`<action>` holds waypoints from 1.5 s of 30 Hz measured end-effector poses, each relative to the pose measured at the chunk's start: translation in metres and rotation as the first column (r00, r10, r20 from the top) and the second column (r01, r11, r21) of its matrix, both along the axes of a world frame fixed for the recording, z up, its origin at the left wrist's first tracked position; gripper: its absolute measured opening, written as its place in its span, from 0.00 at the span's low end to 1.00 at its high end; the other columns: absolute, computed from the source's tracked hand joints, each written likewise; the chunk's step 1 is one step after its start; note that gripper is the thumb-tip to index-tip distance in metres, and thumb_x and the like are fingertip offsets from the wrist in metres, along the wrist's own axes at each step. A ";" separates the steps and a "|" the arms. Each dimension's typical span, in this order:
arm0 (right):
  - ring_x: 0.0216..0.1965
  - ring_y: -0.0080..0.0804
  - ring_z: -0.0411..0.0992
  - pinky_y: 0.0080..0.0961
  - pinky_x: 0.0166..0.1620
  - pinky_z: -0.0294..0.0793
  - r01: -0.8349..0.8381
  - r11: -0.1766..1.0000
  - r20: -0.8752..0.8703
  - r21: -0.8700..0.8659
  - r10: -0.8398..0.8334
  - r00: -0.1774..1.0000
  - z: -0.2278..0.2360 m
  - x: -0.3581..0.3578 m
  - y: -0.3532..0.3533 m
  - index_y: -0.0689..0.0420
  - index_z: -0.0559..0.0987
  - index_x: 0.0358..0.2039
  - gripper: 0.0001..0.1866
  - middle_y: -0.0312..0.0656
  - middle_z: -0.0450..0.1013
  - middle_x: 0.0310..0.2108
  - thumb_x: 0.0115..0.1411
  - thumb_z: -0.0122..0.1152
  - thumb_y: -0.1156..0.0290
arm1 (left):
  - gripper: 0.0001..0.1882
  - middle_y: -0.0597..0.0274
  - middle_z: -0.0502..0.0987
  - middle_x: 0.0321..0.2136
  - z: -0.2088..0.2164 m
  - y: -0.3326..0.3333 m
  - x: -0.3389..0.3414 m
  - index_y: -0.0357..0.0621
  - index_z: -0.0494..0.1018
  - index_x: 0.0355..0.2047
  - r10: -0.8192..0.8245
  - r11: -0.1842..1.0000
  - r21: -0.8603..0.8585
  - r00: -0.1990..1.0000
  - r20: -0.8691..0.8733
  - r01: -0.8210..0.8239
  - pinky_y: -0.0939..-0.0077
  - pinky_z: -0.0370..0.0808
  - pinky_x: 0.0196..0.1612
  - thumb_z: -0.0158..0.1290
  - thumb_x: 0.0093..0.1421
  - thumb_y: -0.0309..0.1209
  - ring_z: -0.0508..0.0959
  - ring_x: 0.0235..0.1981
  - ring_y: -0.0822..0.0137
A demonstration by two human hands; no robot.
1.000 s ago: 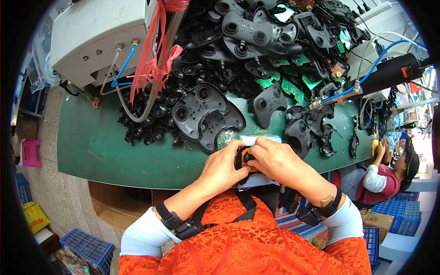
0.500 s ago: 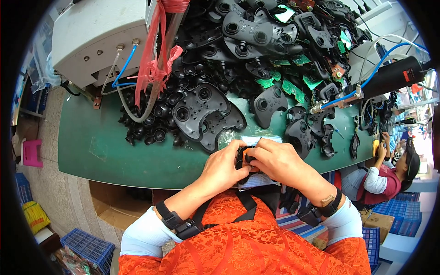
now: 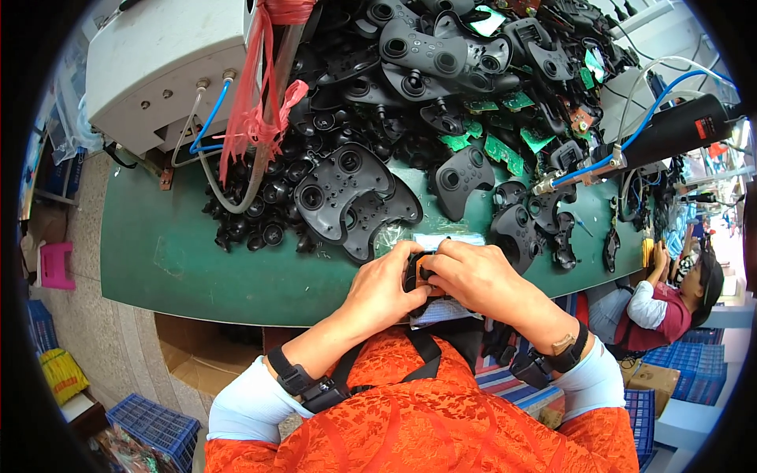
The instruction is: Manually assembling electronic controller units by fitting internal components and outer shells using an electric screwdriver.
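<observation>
One orange piece [image 3: 423, 262], maybe a circuit board, is mid-frame: the left hand [image 3: 384, 286] grips it with bent fingers; the right hand [image 3: 475, 276] pinches its black knob [image 3: 426, 273].

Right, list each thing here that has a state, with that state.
Black-orange part: held, partly hidden
Left hand: gripping that part
Right hand: pinching that part
Leftmost large shell: detached, inner side up
Green circuit boards: loose, uncased
Red ribbon: knotted, hanging
Left blue hose: plugged into grey machine
Cardboard box under table: open
Pink stool: upright

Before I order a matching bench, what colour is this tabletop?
The tabletop is green; head view shows it.
</observation>
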State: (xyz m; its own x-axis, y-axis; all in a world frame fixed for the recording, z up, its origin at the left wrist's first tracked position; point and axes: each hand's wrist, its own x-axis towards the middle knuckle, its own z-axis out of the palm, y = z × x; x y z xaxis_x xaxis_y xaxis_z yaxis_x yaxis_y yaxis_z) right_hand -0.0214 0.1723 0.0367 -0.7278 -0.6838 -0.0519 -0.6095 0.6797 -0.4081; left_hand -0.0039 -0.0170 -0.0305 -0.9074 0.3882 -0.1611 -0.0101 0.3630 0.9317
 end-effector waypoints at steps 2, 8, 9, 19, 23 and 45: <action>0.34 0.44 0.77 0.41 0.32 0.77 0.001 1.000 0.000 0.000 -0.001 1.000 -0.001 -0.001 0.000 0.57 0.77 0.35 0.10 0.42 0.72 0.32 0.54 0.65 0.69 | 0.30 0.63 0.71 0.20 -0.002 0.000 0.001 0.42 0.69 0.53 0.001 1.000 0.002 1.000 -0.014 -0.001 0.69 0.71 0.29 0.66 0.50 0.32 0.73 0.22 0.68; 0.33 0.44 0.77 0.39 0.31 0.77 -0.027 1.000 -0.041 -0.006 0.026 0.999 -0.004 -0.002 -0.005 0.59 0.75 0.31 0.08 0.44 0.73 0.30 0.54 0.64 0.70 | 0.30 0.64 0.70 0.20 -0.004 0.001 0.001 0.42 0.70 0.53 0.011 1.000 0.007 1.000 -0.026 -0.011 0.71 0.72 0.29 0.66 0.50 0.32 0.73 0.22 0.69; 0.33 0.44 0.77 0.39 0.30 0.77 -0.030 1.000 -0.046 -0.003 0.030 0.999 -0.004 -0.002 -0.007 0.59 0.74 0.30 0.08 0.44 0.73 0.30 0.54 0.64 0.71 | 0.30 0.64 0.70 0.20 -0.005 0.001 0.002 0.43 0.70 0.53 0.013 1.000 0.011 0.999 -0.035 -0.013 0.71 0.72 0.29 0.66 0.50 0.31 0.72 0.22 0.69; 0.33 0.44 0.77 0.39 0.30 0.76 -0.045 0.999 0.001 -0.010 0.045 0.999 -0.004 -0.002 -0.006 0.59 0.74 0.31 0.08 0.44 0.74 0.30 0.51 0.64 0.74 | 0.30 0.64 0.70 0.21 -0.002 0.000 0.002 0.44 0.70 0.53 0.013 1.000 0.019 1.000 -0.020 -0.012 0.72 0.72 0.29 0.66 0.49 0.30 0.72 0.22 0.71; 0.33 0.44 0.77 0.40 0.31 0.76 -0.054 0.997 0.023 -0.049 0.055 0.998 -0.004 -0.004 -0.006 0.59 0.74 0.32 0.09 0.43 0.74 0.30 0.51 0.64 0.73 | 0.30 0.64 0.70 0.21 -0.002 0.000 0.003 0.43 0.70 0.53 0.015 0.999 0.031 1.000 -0.025 -0.014 0.72 0.72 0.29 0.66 0.49 0.30 0.72 0.22 0.70; 0.33 0.48 0.76 0.42 0.35 0.76 -0.086 0.995 -0.004 -0.059 0.086 0.996 -0.005 -0.004 0.001 0.59 0.75 0.37 0.13 0.46 0.73 0.28 0.53 0.68 0.70 | 0.30 0.63 0.71 0.20 -0.009 0.000 0.002 0.43 0.70 0.53 0.015 1.000 0.027 0.999 -0.036 -0.014 0.70 0.72 0.30 0.65 0.49 0.31 0.74 0.22 0.67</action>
State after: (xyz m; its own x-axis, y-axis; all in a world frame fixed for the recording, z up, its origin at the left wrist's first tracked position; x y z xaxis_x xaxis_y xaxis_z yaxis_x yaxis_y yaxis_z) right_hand -0.0255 0.1732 0.0319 -0.6660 -0.7459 -0.0086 -0.6654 0.5993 -0.4451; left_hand -0.0018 -0.0169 -0.0398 -0.9180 0.3789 -0.1175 0.0190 0.3379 0.9410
